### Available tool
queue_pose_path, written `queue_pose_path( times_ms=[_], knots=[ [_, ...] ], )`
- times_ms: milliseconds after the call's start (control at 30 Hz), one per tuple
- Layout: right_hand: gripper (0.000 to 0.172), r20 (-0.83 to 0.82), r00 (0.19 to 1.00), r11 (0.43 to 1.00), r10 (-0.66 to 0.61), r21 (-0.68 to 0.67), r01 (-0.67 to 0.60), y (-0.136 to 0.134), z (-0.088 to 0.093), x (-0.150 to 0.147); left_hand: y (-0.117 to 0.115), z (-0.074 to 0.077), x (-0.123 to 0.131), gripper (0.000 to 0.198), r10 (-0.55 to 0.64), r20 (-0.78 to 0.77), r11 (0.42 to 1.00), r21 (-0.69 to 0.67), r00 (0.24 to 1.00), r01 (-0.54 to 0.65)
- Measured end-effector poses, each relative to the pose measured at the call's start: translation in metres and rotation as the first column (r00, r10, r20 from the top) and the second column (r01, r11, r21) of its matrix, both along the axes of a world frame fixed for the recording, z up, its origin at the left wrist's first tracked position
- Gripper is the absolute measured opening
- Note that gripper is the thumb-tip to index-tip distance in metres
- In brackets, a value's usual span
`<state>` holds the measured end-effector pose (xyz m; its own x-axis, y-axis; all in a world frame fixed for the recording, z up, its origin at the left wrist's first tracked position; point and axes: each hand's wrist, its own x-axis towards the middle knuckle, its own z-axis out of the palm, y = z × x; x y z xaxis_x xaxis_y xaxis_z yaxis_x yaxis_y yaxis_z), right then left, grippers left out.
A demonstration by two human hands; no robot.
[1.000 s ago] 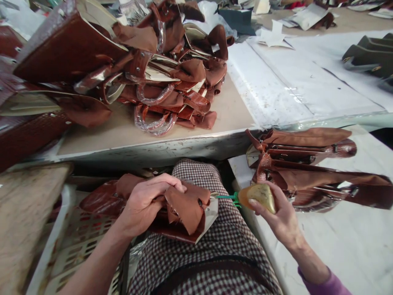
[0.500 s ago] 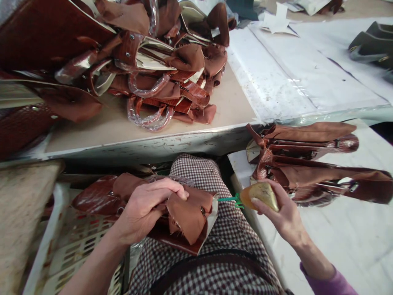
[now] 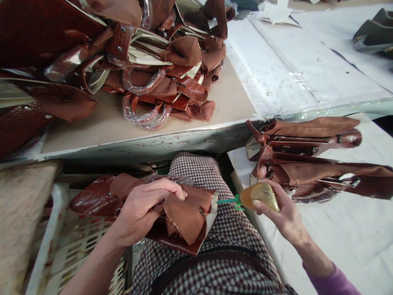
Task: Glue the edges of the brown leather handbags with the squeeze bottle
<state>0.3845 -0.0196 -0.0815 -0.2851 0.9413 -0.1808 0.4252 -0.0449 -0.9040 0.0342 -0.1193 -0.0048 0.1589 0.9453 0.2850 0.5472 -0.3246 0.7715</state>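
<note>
Across my lap lies an unfinished brown handbag (image 3: pixel 187 211), its fabric lining folded outward and a pale edge showing at its right end. My left hand (image 3: pixel 143 207) is closed on the bag's lining, thumb side up; some of its fingers are hidden beneath the cloth. In my right hand (image 3: pixel 281 209) is a squeeze bottle of glue (image 3: pixel 259 196), amber-coloured with a thin green nozzle, held on its side. The nozzle tip points left and meets or nearly meets the bag's pale edge; I cannot tell whether they touch.
Brown handbags (image 3: pixel 172 78) are piled on the table ahead. To my right, more brown bags (image 3: pixel 319 164) lie on a white surface (image 3: pixel 322 237). A white plastic crate (image 3: pixel 76 246) stands at lower left beside a worn board (image 3: pixel 24 213). Dark bags (image 3: pixel 376 32) sit far right.
The view has shifted slightly. Both hands keep their holds, and the bottle's nozzle stays at the bag's right edge with hardly any movement.
</note>
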Motion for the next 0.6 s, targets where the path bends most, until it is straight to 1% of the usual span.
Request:
queue_pose_path(
  times_ms=[67, 100, 167, 233, 267, 333, 400, 433, 567, 600],
  knots=[
    [0.054, 0.007, 0.999, 0.999, -0.037, 0.038, 0.036, 0.000, -0.002, -0.001, -0.001, 0.000, 0.000, 0.032, -0.003, -0.003, 1.000, -0.004, 1.000, 0.003],
    [0.054, 0.010, 0.999, 0.999, -0.034, 0.034, 0.033, 0.000, -0.002, -0.001, -0.001, 0.000, 0.000, 0.031, -0.006, -0.005, 1.000, -0.005, 1.000, 0.006],
    [0.053, 0.006, 1.000, 1.000, 0.004, -0.031, -0.004, -0.002, -0.001, 0.000, -0.002, 0.000, 0.000, 0.030, -0.010, -0.011, 1.000, -0.004, 1.000, 0.010],
    [0.051, -0.029, 0.999, 0.991, 0.022, -0.130, -0.026, -0.004, 0.002, 0.002, -0.004, -0.001, 0.001, 0.031, -0.008, -0.015, 1.000, -0.005, 1.000, 0.008],
    [0.051, -0.057, 0.998, 0.985, 0.006, -0.169, -0.016, -0.005, 0.003, 0.003, -0.006, -0.001, 0.001, 0.033, -0.003, -0.015, 1.000, -0.008, 1.000, 0.003],
    [0.051, -0.129, 0.990, 0.978, -0.063, -0.208, 0.035, -0.008, 0.005, 0.004, -0.010, -0.002, 0.002, 0.038, 0.011, -0.011, 1.000, -0.022, 1.000, -0.012],
    [0.052, -0.179, 0.976, 0.973, -0.126, -0.212, 0.087, -0.011, 0.007, 0.005, -0.017, -0.003, 0.004, 0.037, 0.021, -0.007, 0.999, -0.027, 1.000, -0.021],
    [0.052, -0.183, 0.974, 0.973, -0.137, -0.210, 0.097, -0.013, 0.007, 0.005, -0.020, -0.003, 0.006, 0.035, 0.023, -0.006, 0.999, -0.023, 1.000, -0.024],
    [0.053, -0.084, 0.990, 0.979, -0.109, -0.181, 0.093, -0.020, 0.010, 0.001, -0.030, -0.003, 0.013, 0.019, 0.024, -0.004, 1.000, 0.006, 1.000, -0.024],
    [0.053, -0.065, 0.993, 0.980, -0.102, -0.177, 0.089, -0.020, 0.011, -0.001, -0.032, -0.003, 0.015, 0.018, 0.025, 0.000, 1.000, 0.012, 1.000, -0.025]
  ],
)
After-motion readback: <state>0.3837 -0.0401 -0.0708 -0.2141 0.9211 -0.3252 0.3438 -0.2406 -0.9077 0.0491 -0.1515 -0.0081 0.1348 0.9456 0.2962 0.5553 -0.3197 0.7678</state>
